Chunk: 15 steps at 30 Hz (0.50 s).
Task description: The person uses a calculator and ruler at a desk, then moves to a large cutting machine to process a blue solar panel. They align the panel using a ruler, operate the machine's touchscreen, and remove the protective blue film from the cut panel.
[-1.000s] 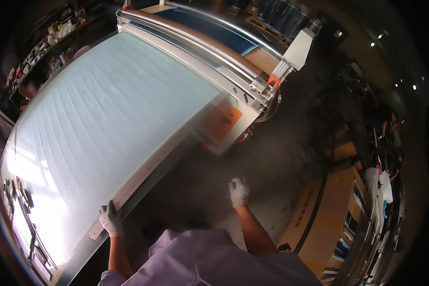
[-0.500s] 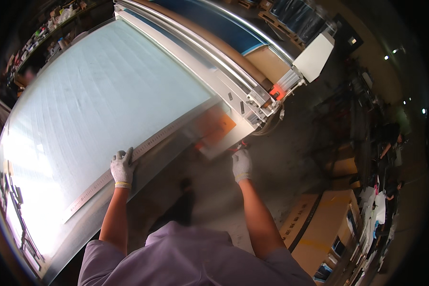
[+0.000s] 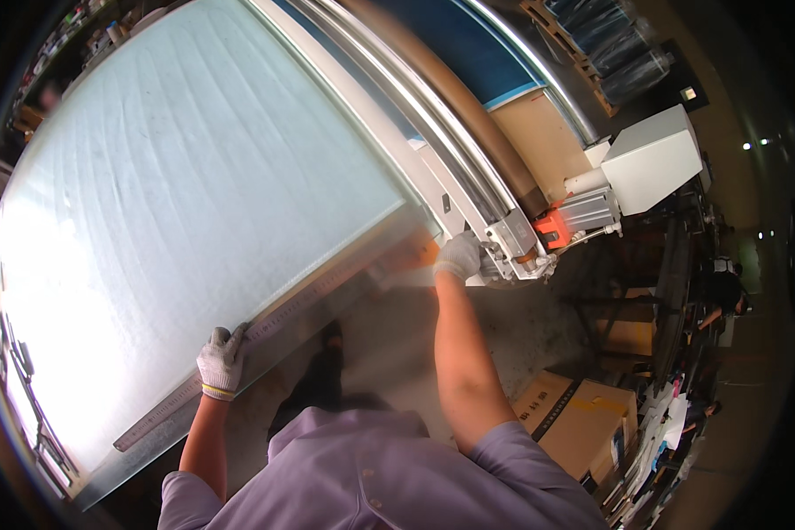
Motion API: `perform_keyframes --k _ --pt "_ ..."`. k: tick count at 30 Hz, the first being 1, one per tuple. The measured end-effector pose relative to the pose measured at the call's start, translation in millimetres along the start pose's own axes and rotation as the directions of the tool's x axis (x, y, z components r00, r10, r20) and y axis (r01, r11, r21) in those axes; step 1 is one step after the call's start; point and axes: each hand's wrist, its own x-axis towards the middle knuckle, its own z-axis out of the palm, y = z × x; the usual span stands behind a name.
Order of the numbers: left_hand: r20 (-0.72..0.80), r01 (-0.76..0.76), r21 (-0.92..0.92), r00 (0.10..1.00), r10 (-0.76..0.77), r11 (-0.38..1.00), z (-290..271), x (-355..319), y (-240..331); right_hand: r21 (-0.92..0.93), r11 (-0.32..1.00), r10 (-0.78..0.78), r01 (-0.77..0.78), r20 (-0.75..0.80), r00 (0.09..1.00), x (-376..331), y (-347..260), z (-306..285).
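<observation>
My left hand [image 3: 221, 360], in a white knit glove with grey fingertips, grips a long steel ruler [image 3: 163, 412]. The ruler lies along the near edge of a pale translucent sheet [image 3: 194, 177] spread on a wide table. My right hand [image 3: 458, 256], gloved alike, is reached out to the sheet's right corner, next to the end of a long roller machine [image 3: 514, 237]. Its fingers look curled, and the hand itself hides most of what they hold. An orange patch [image 3: 415, 254] shows just left of it, below the table's edge.
A white housing [image 3: 652, 159] and an orange-red fitting [image 3: 552, 228] sit at the machine's right end. Blue material [image 3: 468, 53] lies beyond the brown roller. A large cardboard box [image 3: 579, 424] stands on the floor at my right. Wrapped rolls [image 3: 609, 44] rest on pallets far off.
My right hand has moved up and forward to the sheet's corner by the machine; a small red piece seen at its fingers no longer shows. My left hand stays on the ruler while the view shifts.
</observation>
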Motion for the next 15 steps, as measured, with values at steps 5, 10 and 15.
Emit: perform_keyframes --k 5,10,15 --pt "-0.120 -0.030 0.040 0.992 0.034 0.999 16.0 10.1 26.6 0.029 0.998 -0.055 0.059 -0.121 0.991 4.8 24.0 16.9" --pt "-0.102 -0.020 -0.048 0.995 0.015 0.999 25.4 24.8 47.3 0.270 0.841 -0.360 0.469 -0.368 0.857 -18.8 42.7 4.7" --pt "-0.050 -0.070 -0.080 0.997 0.067 0.994 28.0 62.8 87.5 0.756 0.616 -0.384 0.220 0.045 0.922 -77.8 50.7 -27.0"
